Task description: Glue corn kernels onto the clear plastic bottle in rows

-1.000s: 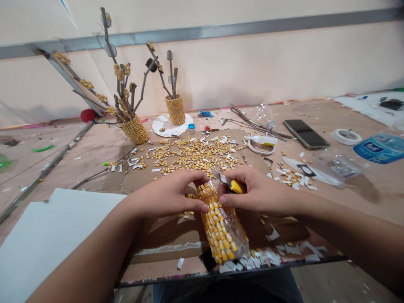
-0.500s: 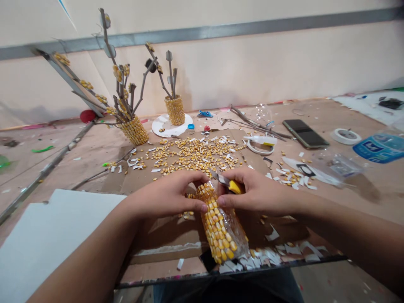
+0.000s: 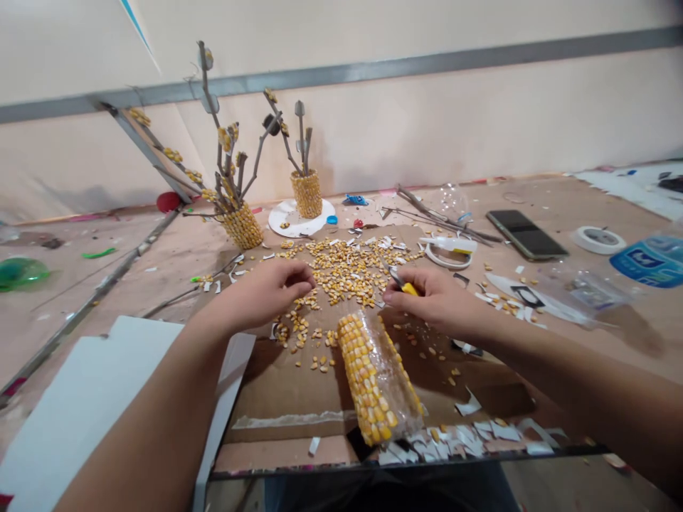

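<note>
A clear plastic cylinder (image 3: 392,366), partly covered with rows of yellow corn kernels (image 3: 368,387), lies tilted on the cardboard near the table's front edge, touched by neither hand. A bare strip of clear plastic shows along its upper side. My left hand (image 3: 272,291) is over the left side of the loose kernel pile (image 3: 346,267), thumb and fingers drawn together; anything between them is hidden. My right hand (image 3: 432,295) holds a yellow-handled utility knife (image 3: 408,286), its blade pointing up and left over the pile's right side.
Two kernel-covered pots with twigs, one (image 3: 242,226) at left and one (image 3: 308,195) on a white disc, stand at the back. A phone (image 3: 527,233), tape roll (image 3: 600,240), glue bottle (image 3: 451,244) and sticks (image 3: 427,211) lie right. White scraps (image 3: 442,444) line the front edge.
Both hands have let go of the kernel-covered cylinder and moved forward and apart, toward the kernel pile. The utility knife has stayed in my right hand. The view has shifted slightly.
</note>
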The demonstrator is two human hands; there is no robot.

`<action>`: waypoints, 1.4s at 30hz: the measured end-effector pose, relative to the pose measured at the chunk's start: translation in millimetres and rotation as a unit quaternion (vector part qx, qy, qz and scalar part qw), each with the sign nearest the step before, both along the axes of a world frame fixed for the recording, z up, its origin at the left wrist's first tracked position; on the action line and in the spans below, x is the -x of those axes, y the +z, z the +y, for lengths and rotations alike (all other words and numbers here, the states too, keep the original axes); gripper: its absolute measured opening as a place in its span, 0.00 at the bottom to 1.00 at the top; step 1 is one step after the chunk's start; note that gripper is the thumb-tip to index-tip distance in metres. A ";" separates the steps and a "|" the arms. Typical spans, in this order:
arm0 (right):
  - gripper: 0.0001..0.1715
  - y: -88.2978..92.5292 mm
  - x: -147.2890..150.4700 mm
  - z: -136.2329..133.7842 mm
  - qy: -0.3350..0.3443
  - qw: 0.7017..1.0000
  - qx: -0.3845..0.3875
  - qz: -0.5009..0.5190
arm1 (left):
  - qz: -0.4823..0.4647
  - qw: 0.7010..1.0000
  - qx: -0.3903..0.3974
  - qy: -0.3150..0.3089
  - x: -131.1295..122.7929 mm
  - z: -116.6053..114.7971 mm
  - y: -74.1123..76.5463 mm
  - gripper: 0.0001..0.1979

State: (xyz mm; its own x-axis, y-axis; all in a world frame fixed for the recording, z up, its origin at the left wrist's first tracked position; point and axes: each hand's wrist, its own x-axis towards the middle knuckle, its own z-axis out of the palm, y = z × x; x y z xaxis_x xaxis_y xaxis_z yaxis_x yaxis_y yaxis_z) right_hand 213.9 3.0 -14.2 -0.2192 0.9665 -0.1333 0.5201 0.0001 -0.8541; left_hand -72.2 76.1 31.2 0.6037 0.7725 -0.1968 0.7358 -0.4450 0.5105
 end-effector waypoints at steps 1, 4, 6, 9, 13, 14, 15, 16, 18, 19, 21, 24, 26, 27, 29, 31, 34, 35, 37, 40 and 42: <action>0.14 -0.2 0.4 -0.2 0.004 1.000 0.007 0.007 | 0.024 1.000 -0.015 -0.003 1.4 1.0 -2.3 0.09; 0.15 0.0 1.8 -0.9 0.009 1.000 0.015 0.024 | 0.081 0.996 -0.033 -0.018 2.3 0.1 -8.8 0.09; 0.15 0.3 2.0 -1.0 0.011 1.000 0.007 0.017 | 0.105 0.993 -0.040 -0.023 0.1 -2.0 -11.7 0.08; 0.16 0.4 2.0 -1.2 0.008 1.000 -0.011 0.000 | 0.116 0.991 -0.062 -0.031 -7.2 -5.5 -14.1 0.06; 0.17 0.7 2.7 -2.8 0.008 1.000 0.017 0.010 | 0.087 0.989 -0.087 -0.080 -20.2 -10.3 -18.1 0.07; 0.17 0.9 3.1 -3.2 0.009 0.999 0.026 0.017 | 0.081 0.988 -0.095 -0.090 -23.2 -11.3 -19.6 0.07; 0.17 1.2 3.5 -3.6 0.010 0.999 0.030 0.023 | 0.079 0.986 -0.105 -0.097 -25.8 -12.2 -21.2 0.07; 0.17 1.5 3.9 -3.9 0.011 0.999 0.032 0.028 | 0.081 0.985 -0.116 -0.101 -28.0 -12.9 -22.9 0.07; 0.17 2.1 4.4 -4.2 0.013 0.999 0.031 0.035 | 0.088 0.981 -0.135 -0.105 -30.8 -13.6 -26.2 0.07; 0.17 2.2 4.5 -4.3 0.015 0.999 0.033 0.036 | 0.093 0.980 -0.142 -0.107 -31.4 -13.7 -27.4 0.07; 0.17 2.1 4.5 -4.2 0.017 0.998 0.039 0.039 | 0.102 0.977 -0.152 -0.107 -31.3 -13.5 -28.8 0.08; 0.17 1.1 4.1 -4.0 0.019 0.998 0.043 0.044 | 0.120 0.976 -0.158 -0.083 -29.1 -12.2 -28.5 0.10; 0.17 0.7 3.8 -3.9 0.018 0.998 0.039 0.045 | 0.122 0.975 -0.173 -0.060 -27.1 -10.2 -28.0 0.12; 0.17 0.9 3.8 -4.0 0.017 0.998 0.037 0.044 | 0.120 0.974 -0.185 -0.052 -26.1 -9.0 -28.0 0.12; 0.17 1.7 4.2 -4.2 0.015 0.998 0.036 0.041 | 0.118 0.971 -0.203 -0.048 -24.8 -6.8 -28.8 0.12; 0.16 2.9 4.8 -4.6 0.013 0.998 0.042 0.041 | 0.128 0.968 -0.208 -0.058 -24.5 -5.8 -30.4 0.11; 0.16 3.3 5.5 -4.8 0.012 0.998 0.049 0.046 | 0.147 0.963 -0.214 -0.069 -26.3 -7.1 -34.2 0.10; 0.16 2.8 5.6 -4.6 0.012 0.998 0.048 0.049 | 0.151 0.961 -0.220 -0.065 -27.3 -7.9 -35.9 0.11; 0.17 1.3 5.7 -4.3 0.010 0.998 0.042 0.052 | 0.156 0.959 -0.232 -0.050 -29.6 -9.1 -39.5 0.11; 0.18 -0.2 6.0 -4.0 0.004 0.998 0.042 0.056 | 0.155 0.959 -0.236 -0.029 -32.5 -8.7 -45.5 0.12; 0.18 -0.1 6.5 -4.1 0.000 0.997 0.045 0.055 | 0.155 0.960 -0.233 -0.020 -33.1 -7.1 -49.7 0.11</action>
State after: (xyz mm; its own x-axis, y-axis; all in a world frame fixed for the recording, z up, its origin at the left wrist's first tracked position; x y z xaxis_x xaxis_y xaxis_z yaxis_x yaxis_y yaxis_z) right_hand 207.4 -1.2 -14.3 -0.2383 0.9514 -0.1951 0.4232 -0.0792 -0.9026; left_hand -39.1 69.0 -18.5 0.6023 0.7982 -0.0096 0.7982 -0.6023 0.0080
